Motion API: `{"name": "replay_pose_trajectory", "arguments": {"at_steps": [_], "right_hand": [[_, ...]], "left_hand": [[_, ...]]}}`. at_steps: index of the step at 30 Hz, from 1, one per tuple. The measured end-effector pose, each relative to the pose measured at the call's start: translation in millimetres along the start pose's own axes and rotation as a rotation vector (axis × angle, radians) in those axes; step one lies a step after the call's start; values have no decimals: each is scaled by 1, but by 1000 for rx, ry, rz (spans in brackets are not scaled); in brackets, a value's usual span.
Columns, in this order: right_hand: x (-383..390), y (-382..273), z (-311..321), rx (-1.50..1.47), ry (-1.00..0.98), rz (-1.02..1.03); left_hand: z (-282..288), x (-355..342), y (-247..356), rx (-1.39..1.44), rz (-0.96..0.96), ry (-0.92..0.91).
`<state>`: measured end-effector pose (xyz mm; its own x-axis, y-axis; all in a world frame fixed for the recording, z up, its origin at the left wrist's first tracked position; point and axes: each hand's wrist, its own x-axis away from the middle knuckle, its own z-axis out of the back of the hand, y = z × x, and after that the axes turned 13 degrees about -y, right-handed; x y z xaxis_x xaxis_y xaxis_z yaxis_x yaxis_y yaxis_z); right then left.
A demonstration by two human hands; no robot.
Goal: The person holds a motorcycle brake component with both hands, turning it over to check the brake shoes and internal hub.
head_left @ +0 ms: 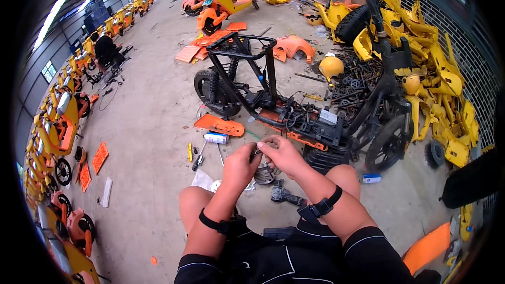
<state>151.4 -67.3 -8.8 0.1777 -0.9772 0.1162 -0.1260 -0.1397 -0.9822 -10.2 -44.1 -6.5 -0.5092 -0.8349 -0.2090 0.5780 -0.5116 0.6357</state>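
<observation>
My left hand (243, 162) and my right hand (280, 153) meet in front of me, fingers pinched together around a small dark part that is mostly hidden. Below them on the floor lies a dark round metal piece (264, 174). Closer to my lap is a cordless power tool (285, 194), lying on its side. A screwdriver (199, 159) and a blue-and-white spray can (216, 138) rest left of my hands. Beyond my hands stands a stripped black scooter frame (268, 81) with its wheels on.
Orange panels (220, 124) lie by the frame. A heap of dark metal parts (363, 81) and yellow body panels (442, 84) fills the right side. Rows of yellow scooters (60, 115) line the left. Another person (108, 50) crouches far left. A second can (370, 178) lies at right.
</observation>
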Motion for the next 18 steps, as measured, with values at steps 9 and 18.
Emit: {"name": "replay_pose_trajectory", "arguments": {"at_steps": [9,18], "right_hand": [[-9,12,18,12,-26,87],[-29,-12,44,-266,-269,98]], "left_hand": [[-2,-17,-9,-17,48,68],[-4,-67,-31,733,310,32]]}}
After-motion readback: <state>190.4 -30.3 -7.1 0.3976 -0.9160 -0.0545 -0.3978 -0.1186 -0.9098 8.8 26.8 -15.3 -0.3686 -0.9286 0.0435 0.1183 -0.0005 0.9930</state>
